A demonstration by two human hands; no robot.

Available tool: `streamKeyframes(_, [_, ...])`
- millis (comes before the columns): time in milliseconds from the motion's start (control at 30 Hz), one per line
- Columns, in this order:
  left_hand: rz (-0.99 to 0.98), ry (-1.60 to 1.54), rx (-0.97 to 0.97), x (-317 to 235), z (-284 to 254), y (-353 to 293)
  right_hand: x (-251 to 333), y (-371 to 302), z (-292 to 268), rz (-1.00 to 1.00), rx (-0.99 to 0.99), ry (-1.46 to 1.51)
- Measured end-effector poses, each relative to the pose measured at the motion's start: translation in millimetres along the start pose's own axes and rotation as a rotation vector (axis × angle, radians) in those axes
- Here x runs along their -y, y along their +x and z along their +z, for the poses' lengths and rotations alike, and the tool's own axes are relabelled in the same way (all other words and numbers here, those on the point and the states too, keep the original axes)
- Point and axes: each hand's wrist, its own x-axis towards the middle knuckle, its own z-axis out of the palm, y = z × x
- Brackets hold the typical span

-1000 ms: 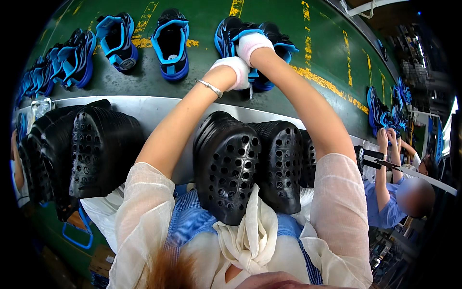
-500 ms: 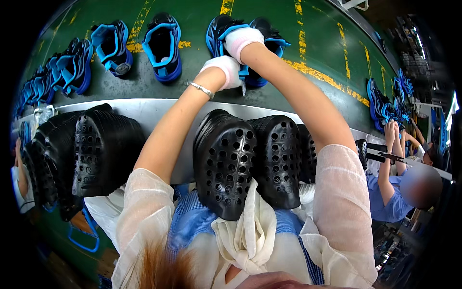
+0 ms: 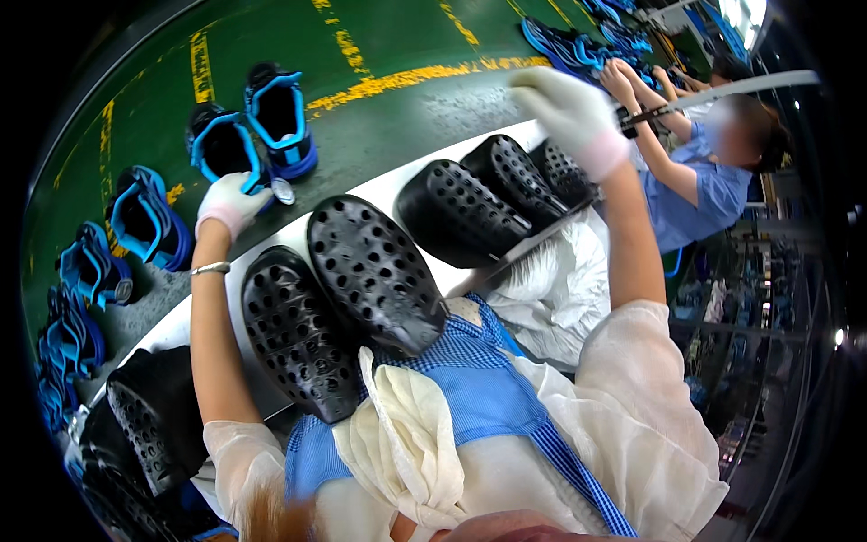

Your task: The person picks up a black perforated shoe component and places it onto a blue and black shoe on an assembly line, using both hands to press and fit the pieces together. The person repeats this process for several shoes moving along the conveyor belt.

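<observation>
My left hand [image 3: 233, 200], in a white glove, grips the heel end of a black and blue shoe [image 3: 224, 144] on the green belt. Close beside that shoe, on its right, stands a second black and blue shoe [image 3: 278, 113]. My right hand [image 3: 573, 113], also gloved, is raised over the belt's near edge at the right. Motion blurs it, but its fingers look stretched out, with nothing visible in them. Stacks of black shoe-shaped pieces full of holes, among them a large one [image 3: 375, 275], lie in front of me.
More black and blue shoes [image 3: 149, 221] line the belt [image 3: 397, 45] at the left. A white ledge [image 3: 388, 185] runs along its near side. At the right a co-worker in a blue top [image 3: 673, 194] handles shoes. White crumpled sheeting [image 3: 560, 285] lies below the stacks.
My view has turned toward the right. My hands, together at the pair of shoes before, are now far apart: the left stays at a shoe, the right has moved away to the right.
</observation>
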Motion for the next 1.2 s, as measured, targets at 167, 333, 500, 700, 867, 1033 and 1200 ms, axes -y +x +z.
streamKeyframes(167, [0.069,0.093,-0.087,12.4,4.1,7.3,-87.8,-95.7,-49.4,0.319,-0.169,-0.18])
streamKeyframes(333, [-0.031,0.035,-0.048,4.7,-6.1,-0.5,-119.6,-134.7,-22.5,0.458,-0.057,-0.142])
streamKeyframes(500, [0.029,0.1,-0.16,13.5,3.7,-3.6,-115.9,-147.7,-8.8,0.48,-0.037,-0.121])
streamKeyframes(700, [0.099,0.135,-0.235,23.7,8.4,1.3,-121.8,-152.1,-2.3,0.392,-0.061,-0.294])
streamKeyframes(867, [0.089,0.105,-0.248,23.3,11.3,2.0,-124.5,-150.6,-8.1,0.366,-0.013,-0.339])
streamKeyframes(1033, [0.068,0.027,-0.23,25.0,4.0,-5.5,-111.9,-147.7,-25.3,0.408,-0.001,-0.232])
streamKeyframes(1200, [0.216,0.143,-0.308,19.8,-24.2,-22.5,-81.2,-115.2,-43.4,0.192,-0.134,-0.305])
